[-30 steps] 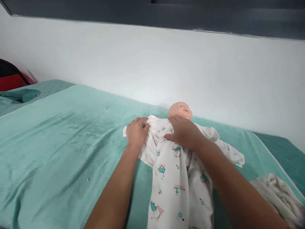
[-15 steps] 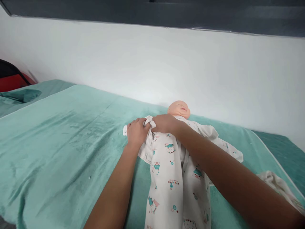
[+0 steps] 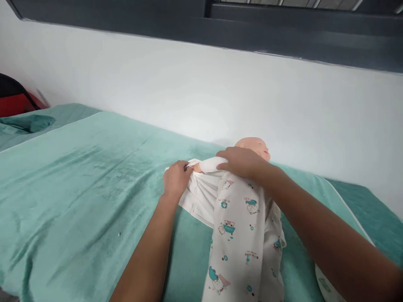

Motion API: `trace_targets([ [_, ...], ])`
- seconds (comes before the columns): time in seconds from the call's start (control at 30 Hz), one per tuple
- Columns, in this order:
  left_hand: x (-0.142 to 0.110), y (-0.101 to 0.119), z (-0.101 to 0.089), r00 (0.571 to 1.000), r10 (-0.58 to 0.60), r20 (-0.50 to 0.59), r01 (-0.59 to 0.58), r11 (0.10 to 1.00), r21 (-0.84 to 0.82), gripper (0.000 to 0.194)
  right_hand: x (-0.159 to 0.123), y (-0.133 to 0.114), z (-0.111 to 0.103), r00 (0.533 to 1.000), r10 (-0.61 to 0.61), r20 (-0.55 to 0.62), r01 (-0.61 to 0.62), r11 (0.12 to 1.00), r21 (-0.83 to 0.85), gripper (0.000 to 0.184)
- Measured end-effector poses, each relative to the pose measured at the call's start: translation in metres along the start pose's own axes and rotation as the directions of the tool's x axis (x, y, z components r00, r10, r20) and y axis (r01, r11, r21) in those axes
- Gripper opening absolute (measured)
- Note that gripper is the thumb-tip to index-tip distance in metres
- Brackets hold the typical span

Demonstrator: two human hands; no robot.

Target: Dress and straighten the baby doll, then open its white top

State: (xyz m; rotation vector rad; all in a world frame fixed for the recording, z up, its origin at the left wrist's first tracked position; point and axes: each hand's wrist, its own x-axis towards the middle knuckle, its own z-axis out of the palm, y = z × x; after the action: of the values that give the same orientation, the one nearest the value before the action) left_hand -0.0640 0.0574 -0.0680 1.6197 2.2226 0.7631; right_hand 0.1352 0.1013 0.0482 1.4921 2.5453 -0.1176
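A baby doll (image 3: pixel 255 144) lies on the green bedspread, its head toward the wall and turned to the right. White baby clothes (image 3: pixel 236 235) printed with small cartoon animals cover its body and legs. My left hand (image 3: pixel 176 178) is closed on the white sleeve (image 3: pixel 192 162) of an outer garment, whose plain side spreads out below. The doll's hand (image 3: pixel 197 168) shows at that sleeve's opening. My right hand (image 3: pixel 241 161) grips the doll's white-clad arm (image 3: pixel 211 164) near the shoulder, hiding the doll's neck and chest.
A green bedspread (image 3: pixel 94 188) with folds covers the bed. Behind it stands a white wall (image 3: pixel 157 84) under a dark window frame (image 3: pixel 126 23). A red and black item (image 3: pixel 14 100) sits at the far left. Part of a white printed cloth (image 3: pixel 325 283) shows at the lower right.
The doll has tipped toward the right, its head turning away. My right hand has moved right to the upper arm, and the doll's arm and hand have come into view by the sleeve.
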Motion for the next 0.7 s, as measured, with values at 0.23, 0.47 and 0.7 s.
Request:
trace_targets([
  [0.23,0.002,-0.006,0.002,0.999,-0.017,0.047,0.016,0.999,0.031,0.03,-0.014,0.003,-0.004,0.999,0.023,-0.038,-0.021,0.998,0.053,0.023],
  [0.47,0.0,-0.007,0.005,0.989,0.134,-0.055,-0.131,0.989,0.062,0.06,-0.009,-0.002,-0.002,0.998,0.016,-0.059,-0.008,0.99,0.138,0.024],
  [0.7,0.0,-0.002,0.012,0.902,0.428,-0.047,-0.414,0.893,0.177,0.05,0.022,-0.022,0.018,0.997,-0.072,-0.025,0.075,0.99,0.119,0.029],
])
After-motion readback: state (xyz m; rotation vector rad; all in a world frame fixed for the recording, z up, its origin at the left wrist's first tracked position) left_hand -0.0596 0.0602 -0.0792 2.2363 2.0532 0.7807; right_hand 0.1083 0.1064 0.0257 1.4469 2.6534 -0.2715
